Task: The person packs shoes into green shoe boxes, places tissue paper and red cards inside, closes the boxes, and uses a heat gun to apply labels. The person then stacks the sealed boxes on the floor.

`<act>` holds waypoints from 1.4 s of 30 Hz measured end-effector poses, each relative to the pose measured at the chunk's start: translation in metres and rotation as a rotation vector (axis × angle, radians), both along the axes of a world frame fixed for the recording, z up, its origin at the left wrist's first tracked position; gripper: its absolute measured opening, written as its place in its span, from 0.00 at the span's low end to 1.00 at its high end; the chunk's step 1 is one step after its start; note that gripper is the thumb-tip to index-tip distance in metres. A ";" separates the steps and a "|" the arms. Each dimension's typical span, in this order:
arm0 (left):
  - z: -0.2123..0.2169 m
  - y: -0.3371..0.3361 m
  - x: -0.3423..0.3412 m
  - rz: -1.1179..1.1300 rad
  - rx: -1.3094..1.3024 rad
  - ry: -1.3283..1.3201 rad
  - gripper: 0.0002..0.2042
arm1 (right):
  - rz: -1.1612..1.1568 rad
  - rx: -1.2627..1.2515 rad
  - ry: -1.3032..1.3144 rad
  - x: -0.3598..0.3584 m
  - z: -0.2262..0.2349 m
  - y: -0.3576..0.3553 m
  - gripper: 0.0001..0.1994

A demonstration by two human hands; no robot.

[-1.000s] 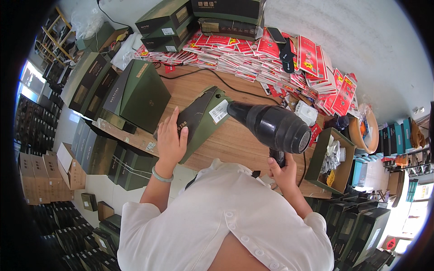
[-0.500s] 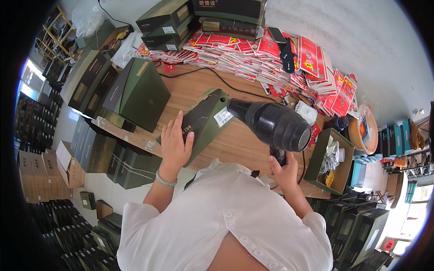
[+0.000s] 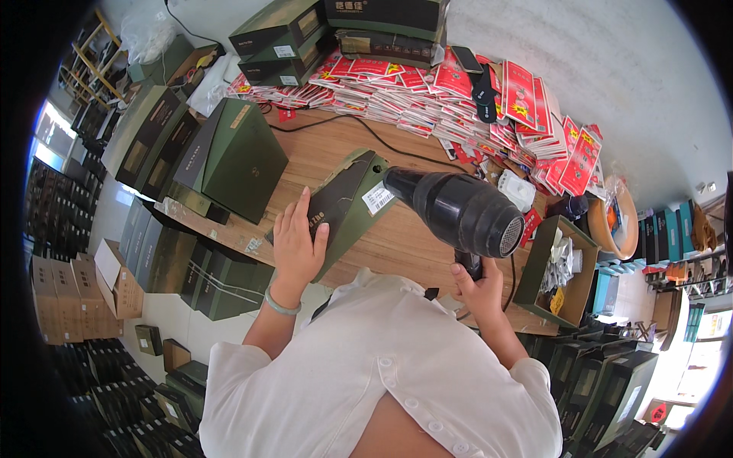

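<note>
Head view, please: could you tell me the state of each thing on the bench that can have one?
Green box: shut, lying tilted on the table, pinned by the left hand.
Heat gun: gripped by the right hand, nozzle at the box's labelled end.
Large green box: shut, standing apart.
Red packets: piled loosely.
Cardboard tray: open, holding small packets.

Stacks of red packets [image 3: 489,99] line the wooden counter [image 3: 321,156], beside a tall green box [image 3: 237,156] and an open carton [image 3: 561,271].
</note>
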State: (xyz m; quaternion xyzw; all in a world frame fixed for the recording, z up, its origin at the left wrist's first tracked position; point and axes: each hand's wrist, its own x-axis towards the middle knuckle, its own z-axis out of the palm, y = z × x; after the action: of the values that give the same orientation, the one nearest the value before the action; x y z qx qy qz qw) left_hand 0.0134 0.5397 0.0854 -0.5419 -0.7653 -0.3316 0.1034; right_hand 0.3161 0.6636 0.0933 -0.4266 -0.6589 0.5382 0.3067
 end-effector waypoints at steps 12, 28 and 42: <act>0.001 0.001 0.001 0.024 -0.013 -0.006 0.28 | 0.039 0.090 0.063 -0.006 0.022 -0.011 0.18; -0.003 0.000 -0.002 0.026 0.008 0.016 0.28 | 0.079 0.044 0.026 -0.005 0.024 -0.014 0.18; 0.001 0.003 -0.015 0.050 -0.040 -0.037 0.28 | 0.117 0.177 -0.025 0.011 -0.006 -0.017 0.18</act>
State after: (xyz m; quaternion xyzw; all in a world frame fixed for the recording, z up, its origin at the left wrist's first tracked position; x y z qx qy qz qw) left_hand -0.0015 0.5429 0.0861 -0.5181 -0.7869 -0.3237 0.0866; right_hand 0.3268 0.6468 0.0869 -0.3652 -0.7314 0.4898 0.3031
